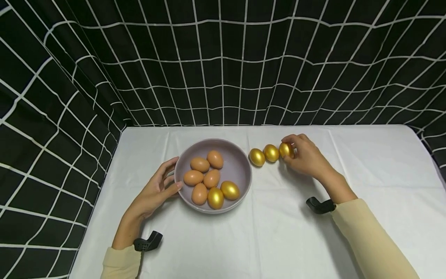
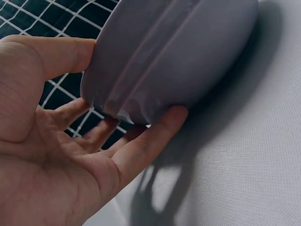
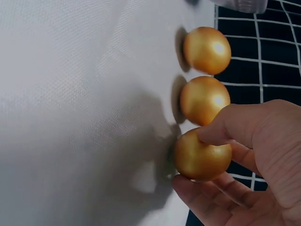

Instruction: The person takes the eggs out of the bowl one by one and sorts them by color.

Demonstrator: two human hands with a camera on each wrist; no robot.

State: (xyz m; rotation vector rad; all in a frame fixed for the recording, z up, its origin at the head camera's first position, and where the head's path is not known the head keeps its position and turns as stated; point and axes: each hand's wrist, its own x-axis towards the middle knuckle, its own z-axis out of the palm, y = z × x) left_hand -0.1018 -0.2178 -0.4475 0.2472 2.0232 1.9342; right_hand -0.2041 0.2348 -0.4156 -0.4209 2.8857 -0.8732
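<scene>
A mauve bowl (image 1: 240, 166) stands on the cloth, holding several brown eggs (image 1: 200, 164) and two golden eggs (image 1: 215, 198). At its left side my left hand (image 1: 156, 190) grips it, thumb at the rim and fingers spread along the outer wall (image 2: 188, 56). To the right of the bowl, three golden eggs form a short row. My right hand (image 1: 306, 157) pinches the rightmost golden egg (image 3: 200, 157) between thumb and fingers. The middle golden egg (image 1: 271, 153) sits close beside it, and the left golden egg (image 1: 257, 157) lies nearest the bowl.
White cloth (image 1: 292, 240) covers the table, with light creases. Behind it and along the left hangs a black curtain with a white grid (image 1: 223, 69). A black wrist camera (image 1: 148, 242) sits on the left wrist, another black camera (image 1: 319, 205) on the right.
</scene>
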